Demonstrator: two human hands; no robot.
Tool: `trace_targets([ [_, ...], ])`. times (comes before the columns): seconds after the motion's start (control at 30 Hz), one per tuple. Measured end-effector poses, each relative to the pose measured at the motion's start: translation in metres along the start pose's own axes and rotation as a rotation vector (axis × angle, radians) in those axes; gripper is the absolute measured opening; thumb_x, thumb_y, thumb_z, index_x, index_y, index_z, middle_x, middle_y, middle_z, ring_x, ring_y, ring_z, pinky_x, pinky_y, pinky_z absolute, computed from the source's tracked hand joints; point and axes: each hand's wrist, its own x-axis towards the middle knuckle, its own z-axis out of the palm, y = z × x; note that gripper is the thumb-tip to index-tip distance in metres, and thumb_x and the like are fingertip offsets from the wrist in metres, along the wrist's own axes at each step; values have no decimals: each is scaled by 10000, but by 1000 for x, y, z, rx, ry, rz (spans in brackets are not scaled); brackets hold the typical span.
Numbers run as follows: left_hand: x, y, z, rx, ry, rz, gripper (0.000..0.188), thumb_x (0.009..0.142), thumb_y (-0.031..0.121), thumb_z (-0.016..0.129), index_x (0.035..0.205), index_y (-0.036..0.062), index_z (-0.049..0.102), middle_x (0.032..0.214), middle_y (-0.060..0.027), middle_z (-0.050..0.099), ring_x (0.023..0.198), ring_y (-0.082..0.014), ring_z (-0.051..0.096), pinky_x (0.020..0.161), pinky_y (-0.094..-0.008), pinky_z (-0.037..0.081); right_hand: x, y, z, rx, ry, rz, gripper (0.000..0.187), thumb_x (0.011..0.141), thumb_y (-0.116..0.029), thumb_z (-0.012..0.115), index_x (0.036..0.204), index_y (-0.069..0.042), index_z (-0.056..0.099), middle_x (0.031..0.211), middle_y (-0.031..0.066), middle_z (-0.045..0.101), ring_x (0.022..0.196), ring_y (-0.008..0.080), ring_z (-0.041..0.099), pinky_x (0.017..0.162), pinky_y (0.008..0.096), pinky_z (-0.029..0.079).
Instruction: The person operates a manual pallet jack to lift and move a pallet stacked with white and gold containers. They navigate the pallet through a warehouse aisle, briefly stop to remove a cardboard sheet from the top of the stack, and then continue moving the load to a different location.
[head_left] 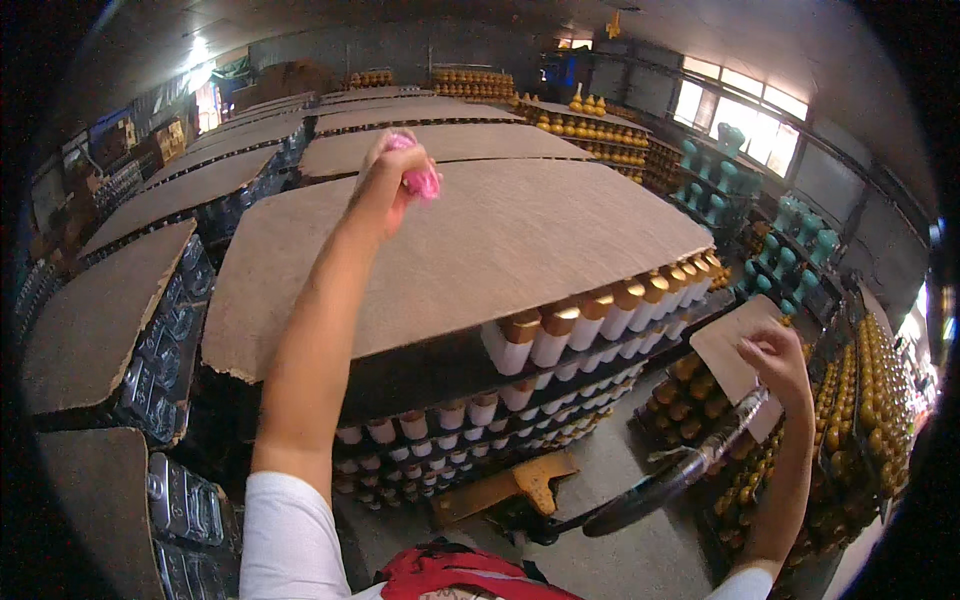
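My left hand [398,178] is raised over a wide brown board [480,230], its fingers wrapped round a crumpled pink cloth [424,183]. That board lies on top of a stack of white bottle-shaped pieces with gold tops [553,335], set in several layers. Off to the right, my right hand [780,362] hangs with loosely curled fingers and nothing visible in them. Below it are a smaller brown sheet [735,335] and the plastic-wrapped end of a dark handle [735,425]. Whether the hand touches either one, I cannot tell.
A yellow pallet jack [540,485] stands on the grey floor beside the stack. Gold pieces [870,400] fill racks at right, with teal ones [800,240] behind. Board-topped stacks of dark glossy pieces [185,495] line the left. More covered stacks [420,112] reach far back.
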Motion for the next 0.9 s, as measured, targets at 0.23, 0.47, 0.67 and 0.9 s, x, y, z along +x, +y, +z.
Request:
trace_targets([
  [0.23, -150, -77, 27, -476, -125, -530, 452, 892, 367, 498, 541, 103, 393, 560, -54, 453, 575, -194, 470, 704, -394, 452, 116, -2, 35, 375, -214, 291, 394, 818, -353, 661, 893, 30, 609, 753, 45, 582, 573, 113, 545, 473, 228, 451],
  [0.47, -185, -139, -29, -237, 427, -269, 274, 783, 282, 712, 823, 32, 609, 706, -68, 611, 579, -163, 568, 536, -287, 459, 215, 51, 92, 431, 63, 599, 585, 755, -386, 686, 1128, 26, 500, 910, 143, 560, 858, 219, 561, 716, 332, 492],
  [0.67, -174, -128, -27, -379, 522, -263, 516, 787, 548, 609, 852, 37, 595, 709, -67, 600, 587, -174, 560, 553, -291, 444, 238, 128, 162, 494, 126, 860, 610, 778, -339, 645, 1216, -7, 382, 875, 143, 542, 627, 222, 565, 523, 324, 507],
  [0.9, -166, -143, -39, -289, 642, -228, 243, 833, 186, 602, 1004, 14, 587, 926, -71, 597, 730, -175, 574, 657, -305, 476, 244, 139, 204, 930, 266, 895, 288, 811, -227, 629, 939, -7, 495, 818, 95, 559, 643, 211, 596, 533, 327, 559],
])
